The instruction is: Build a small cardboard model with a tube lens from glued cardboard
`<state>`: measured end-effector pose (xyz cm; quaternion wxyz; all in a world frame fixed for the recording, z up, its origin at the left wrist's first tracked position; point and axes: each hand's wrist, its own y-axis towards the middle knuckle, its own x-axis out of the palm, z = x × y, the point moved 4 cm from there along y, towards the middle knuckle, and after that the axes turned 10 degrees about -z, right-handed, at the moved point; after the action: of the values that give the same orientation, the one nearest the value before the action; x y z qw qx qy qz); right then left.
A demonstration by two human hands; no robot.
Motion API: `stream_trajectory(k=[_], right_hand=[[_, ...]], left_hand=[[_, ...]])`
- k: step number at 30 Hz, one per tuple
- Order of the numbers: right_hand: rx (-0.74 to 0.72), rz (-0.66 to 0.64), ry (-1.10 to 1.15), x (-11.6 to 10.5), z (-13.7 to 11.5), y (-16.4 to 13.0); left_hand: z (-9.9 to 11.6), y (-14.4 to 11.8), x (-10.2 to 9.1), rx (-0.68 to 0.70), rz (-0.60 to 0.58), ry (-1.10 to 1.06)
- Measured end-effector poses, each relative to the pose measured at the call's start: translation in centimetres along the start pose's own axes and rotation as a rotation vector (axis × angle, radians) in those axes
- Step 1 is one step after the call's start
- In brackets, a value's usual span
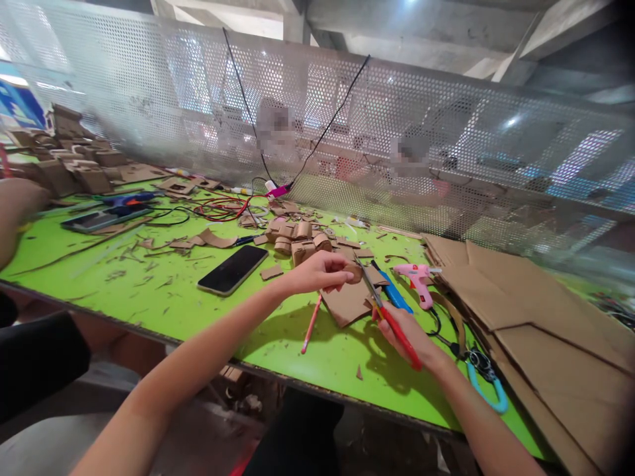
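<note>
My left hand (323,271) pinches a small cardboard piece (355,273) above the table. My right hand (405,330) is wrapped round the red handles of a pair of scissors (401,336). Their blades point away from me and lie at the right edge of the small piece; whether they touch it I cannot tell. Below both hands lies a larger flat cardboard sheet (344,309), with a pink pencil (311,324) beside it. Small cardboard shapes (302,246) are piled just behind my left hand. A blue cutter-like tool (397,291) lies beyond the scissors.
A pink glue gun (419,281) and a keyring with a turquoise loop (486,383) lie to the right, before stacked cardboard sheets (555,337). Left are a phone (233,270), scraps, cables (231,207) and another person's arm (17,215). A perforated metal screen (317,125) stands behind.
</note>
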<state>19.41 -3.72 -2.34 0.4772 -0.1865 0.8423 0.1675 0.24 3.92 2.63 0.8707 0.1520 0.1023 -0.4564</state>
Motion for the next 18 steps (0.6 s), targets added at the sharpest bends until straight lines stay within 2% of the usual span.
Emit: stream_trajectory(k=[6, 10, 14, 18], right_hand=[[0.121, -0.09, -0.31, -0.1, 0.2, 0.0], [0.184, -0.104, -0.527, -0.4, 0.3, -0.3], [0.201, -0.045, -0.624, -0.4, 0.7, -0.2], [0.209, 0.092, -0.57, -1.0, 0.8, 0.0]], left_hand=[[0.0, -0.1, 0.0, -0.018, -0.023, 0.009], [-0.2, 0.0, 0.0, -0.029, -0.029, 0.039], [-0.5, 0.2, 0.0, -0.05, -0.032, 0.021], [-0.6, 0.2, -0.2, -0.026, -0.021, 0.006]])
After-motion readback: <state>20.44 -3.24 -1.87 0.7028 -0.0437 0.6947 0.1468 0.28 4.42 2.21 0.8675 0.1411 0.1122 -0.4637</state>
